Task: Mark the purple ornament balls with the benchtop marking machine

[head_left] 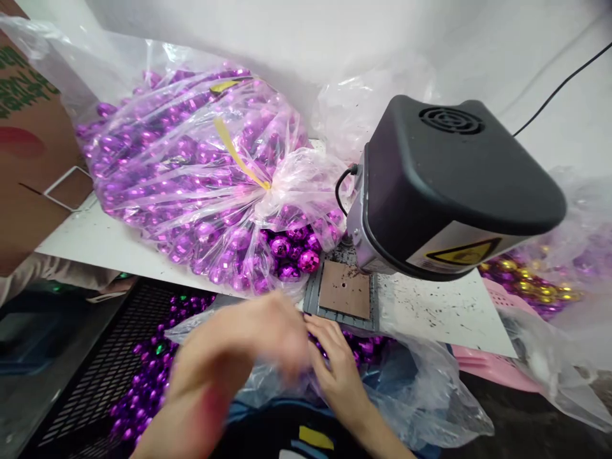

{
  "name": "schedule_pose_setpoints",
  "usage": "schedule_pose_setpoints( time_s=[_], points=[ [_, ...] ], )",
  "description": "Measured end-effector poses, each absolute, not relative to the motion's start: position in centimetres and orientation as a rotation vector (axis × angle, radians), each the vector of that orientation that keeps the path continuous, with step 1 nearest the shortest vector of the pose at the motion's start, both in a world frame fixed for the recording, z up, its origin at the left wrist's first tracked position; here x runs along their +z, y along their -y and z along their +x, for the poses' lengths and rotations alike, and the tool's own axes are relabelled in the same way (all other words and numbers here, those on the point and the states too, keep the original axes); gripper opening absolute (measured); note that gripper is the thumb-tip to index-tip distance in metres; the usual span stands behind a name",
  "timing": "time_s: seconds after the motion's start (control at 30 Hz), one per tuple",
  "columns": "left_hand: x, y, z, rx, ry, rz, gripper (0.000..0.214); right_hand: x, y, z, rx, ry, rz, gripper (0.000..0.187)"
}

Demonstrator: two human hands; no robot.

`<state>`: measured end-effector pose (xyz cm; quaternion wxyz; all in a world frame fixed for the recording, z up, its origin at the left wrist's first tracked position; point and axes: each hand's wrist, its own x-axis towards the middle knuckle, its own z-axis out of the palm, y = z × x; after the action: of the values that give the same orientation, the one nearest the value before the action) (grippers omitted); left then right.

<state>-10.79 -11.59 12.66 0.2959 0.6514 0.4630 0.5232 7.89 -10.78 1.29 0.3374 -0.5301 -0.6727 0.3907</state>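
Note:
My left hand (282, 331) is smeared by motion in front of the machine's base, so its fingers cannot be made out. Close beside it, my right hand (335, 360) has its fingers bent together near the front edge of the brown square plate (344, 290). Whatever lies between those fingertips is hidden. Shiny purple faceted beads (368, 347) in clear plastic show behind and below the right hand. Over the plate stands a black-hooded machine (459, 172) with a yellow warning label.
A large tied clear bag (191, 172) of purple beads fills the table's left side, with loose beads (289, 252) at its torn corner. Below left is a black mesh crate (86, 376). A cardboard box (38, 146) stands far left, a pink basket (492, 366) at right.

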Motion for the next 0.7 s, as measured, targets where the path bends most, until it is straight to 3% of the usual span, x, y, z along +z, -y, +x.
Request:
schedule_pose_setpoints(
  time_s=[0.03,0.17,0.3,0.43,0.57,0.7],
  points=[
    [12.1,8.7,-9.6,1.305,-1.153,1.769,0.028,1.8,11.0,8.9,1.034,1.736,-1.397,0.033],
    [5.9,-0.8,-5.6,1.006,-1.573,2.036,0.037,4.1,11.3,12.5,1.062,1.667,-1.468,0.033],
    [1.7,-2.7,-4.6,0.828,-1.758,2.136,0.045,6.3,11.1,14.9,1.107,1.550,-1.551,0.038],
    [2.8,-1.2,-5.7,1.074,-1.415,1.631,0.041,7.1,10.9,17.1,1.072,1.447,-1.603,0.039],
    [3.8,0.1,-6.0,0.954,-0.975,1.005,0.046,6.8,10.7,18.7,1.064,1.336,-1.603,0.041],
    [2.7,0.6,-4.8,0.889,-0.960,0.968,0.047,6.9,10.4,18.8,1.064,1.270,-1.598,0.040]
  ],
)
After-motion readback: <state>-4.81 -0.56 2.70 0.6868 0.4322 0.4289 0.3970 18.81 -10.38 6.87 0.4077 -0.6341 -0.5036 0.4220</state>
